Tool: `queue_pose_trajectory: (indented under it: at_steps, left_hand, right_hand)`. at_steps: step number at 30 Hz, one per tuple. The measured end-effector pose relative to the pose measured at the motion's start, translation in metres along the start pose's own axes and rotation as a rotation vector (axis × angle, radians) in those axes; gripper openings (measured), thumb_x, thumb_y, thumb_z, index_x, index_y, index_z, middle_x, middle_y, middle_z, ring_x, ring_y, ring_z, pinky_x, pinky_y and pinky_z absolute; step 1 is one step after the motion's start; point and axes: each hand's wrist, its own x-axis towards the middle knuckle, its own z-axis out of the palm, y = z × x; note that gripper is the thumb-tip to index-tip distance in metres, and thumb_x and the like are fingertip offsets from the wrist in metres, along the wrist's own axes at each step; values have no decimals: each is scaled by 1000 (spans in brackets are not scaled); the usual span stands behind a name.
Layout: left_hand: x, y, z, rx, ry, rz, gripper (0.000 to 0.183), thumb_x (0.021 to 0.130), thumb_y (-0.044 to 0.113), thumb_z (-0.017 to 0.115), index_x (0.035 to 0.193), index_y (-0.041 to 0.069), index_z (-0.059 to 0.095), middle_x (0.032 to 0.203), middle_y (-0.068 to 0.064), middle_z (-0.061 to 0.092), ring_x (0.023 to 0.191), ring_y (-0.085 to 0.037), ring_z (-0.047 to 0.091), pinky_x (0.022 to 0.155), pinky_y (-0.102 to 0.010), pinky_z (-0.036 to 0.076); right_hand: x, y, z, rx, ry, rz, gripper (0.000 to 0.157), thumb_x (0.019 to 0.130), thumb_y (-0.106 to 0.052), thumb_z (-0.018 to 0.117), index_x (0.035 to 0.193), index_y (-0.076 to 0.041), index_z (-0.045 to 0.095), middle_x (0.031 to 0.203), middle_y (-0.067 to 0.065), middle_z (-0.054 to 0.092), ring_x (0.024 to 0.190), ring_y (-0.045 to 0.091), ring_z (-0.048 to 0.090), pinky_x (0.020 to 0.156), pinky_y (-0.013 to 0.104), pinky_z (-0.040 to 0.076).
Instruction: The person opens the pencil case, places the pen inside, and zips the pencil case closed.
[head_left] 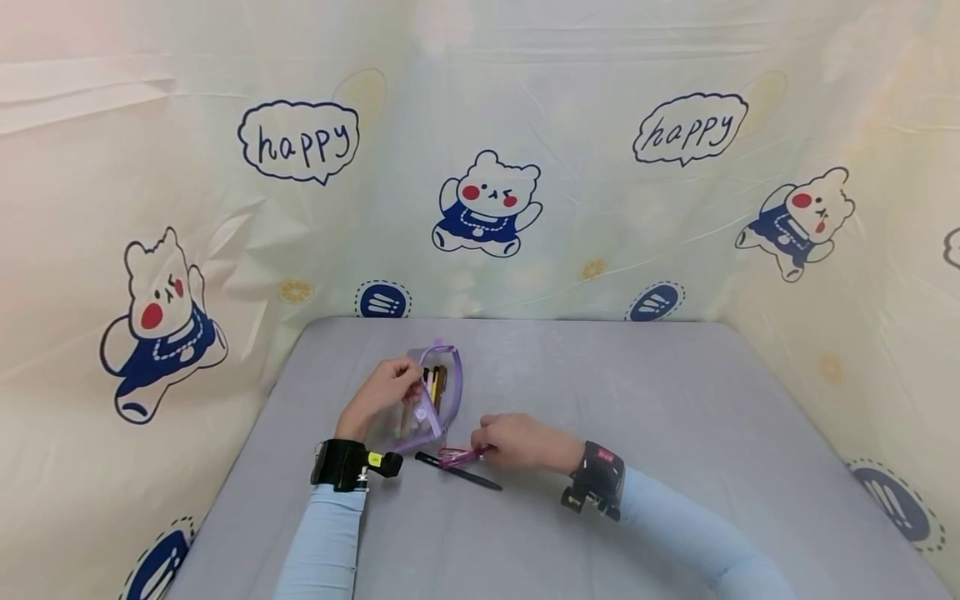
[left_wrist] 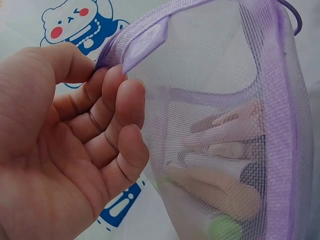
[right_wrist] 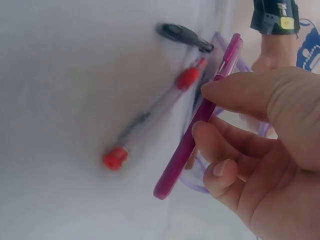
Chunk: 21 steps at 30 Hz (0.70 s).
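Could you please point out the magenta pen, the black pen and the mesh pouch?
Magenta pen (right_wrist: 181, 156): right wrist view, on the barrel.
Black pen (head_left: 471, 476): head view, on the barrel.
Mesh pouch (left_wrist: 281, 150): left wrist view, on the purple edge trim.

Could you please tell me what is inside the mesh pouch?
The pouch holds several pen-shaped items, including a brown one; its mesh blurs some, and anything beneath them is hidden.

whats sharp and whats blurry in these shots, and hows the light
Right wrist: magenta pen fairly crisp, red-ended clear pen and black pen beyond blurred; left wrist: left hand sharp, things inside mesh pouch hazy through the weave; head: light looks soft, shadows faint.
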Motion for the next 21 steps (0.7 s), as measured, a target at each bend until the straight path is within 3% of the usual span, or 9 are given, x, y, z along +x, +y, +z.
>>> queue_pose_trajectory:
  at_steps: [21]
  left_hand:
    - [1, 0, 1, 10, 3, -20, 27, 102, 21, 47, 86, 3, 58, 79, -7, 61, 69, -18, 58, 65, -32, 52]
  right_hand:
    - [4, 16, -16, 142, -13, 103, 13, 92, -16, 65, 104, -12, 68, 82, -7, 62, 69, 5, 53, 62, 17, 45]
